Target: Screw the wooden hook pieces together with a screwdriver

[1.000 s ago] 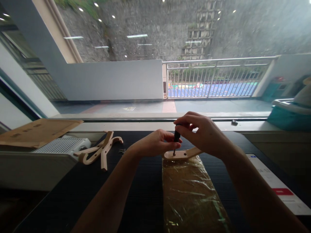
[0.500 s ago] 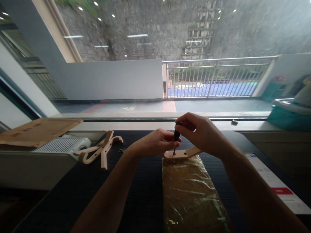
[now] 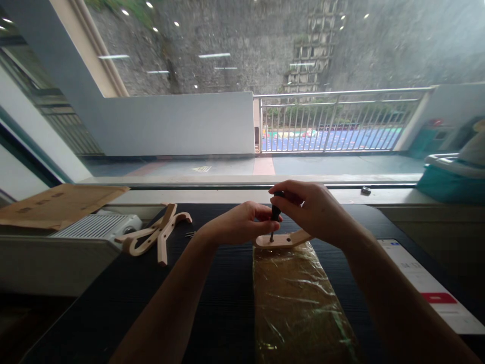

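Note:
A black screwdriver (image 3: 276, 208) stands nearly upright, its tip in a hole near the left end of a light wooden hook (image 3: 278, 241). My right hand (image 3: 308, 202) is closed, its fingers round the top of the handle. Lower down, my left hand (image 3: 252, 221) pinches the screwdriver near the bottom of its handle. The hook lies on the far end of a brown block wrapped in clear film (image 3: 291, 298); a second dark hole shows to the right of the tip. Whether a screw sits under the tip is too small to tell.
Several wooden hook pieces (image 3: 162, 235) lie on the black table (image 3: 223, 288) to the left, with small screws (image 3: 190, 234) beside my left wrist. A tablet (image 3: 428, 288) rests at the right. Behind are a windowsill (image 3: 197, 196), a radiator (image 3: 102, 226) and brown paper (image 3: 64, 205).
My right hand has turned slightly on the screwdriver handle and its wrist has shifted a little. The left hand, the wooden hook and the block look unmoved.

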Tool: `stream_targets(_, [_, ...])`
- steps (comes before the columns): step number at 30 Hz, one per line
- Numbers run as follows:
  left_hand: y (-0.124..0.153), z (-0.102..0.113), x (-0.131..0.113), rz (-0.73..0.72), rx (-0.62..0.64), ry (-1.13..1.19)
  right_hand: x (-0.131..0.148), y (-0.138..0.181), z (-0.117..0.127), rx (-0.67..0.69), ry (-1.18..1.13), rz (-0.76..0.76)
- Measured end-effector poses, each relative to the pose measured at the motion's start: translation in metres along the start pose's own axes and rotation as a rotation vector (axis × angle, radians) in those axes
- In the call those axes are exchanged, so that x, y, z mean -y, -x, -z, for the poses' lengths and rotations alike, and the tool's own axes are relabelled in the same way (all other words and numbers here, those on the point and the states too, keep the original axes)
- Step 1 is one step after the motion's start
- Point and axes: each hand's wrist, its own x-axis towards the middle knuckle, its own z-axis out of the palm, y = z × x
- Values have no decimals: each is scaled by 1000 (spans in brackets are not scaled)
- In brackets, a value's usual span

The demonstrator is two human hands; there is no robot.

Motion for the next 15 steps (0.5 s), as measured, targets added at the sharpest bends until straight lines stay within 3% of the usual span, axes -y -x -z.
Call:
stream_targets(7, [1, 1, 0, 29, 18, -7, 1, 0, 4, 97, -36, -5])
stream_targets(15, [1, 1, 1, 13, 13, 5, 1, 0, 1, 27, -35, -64])
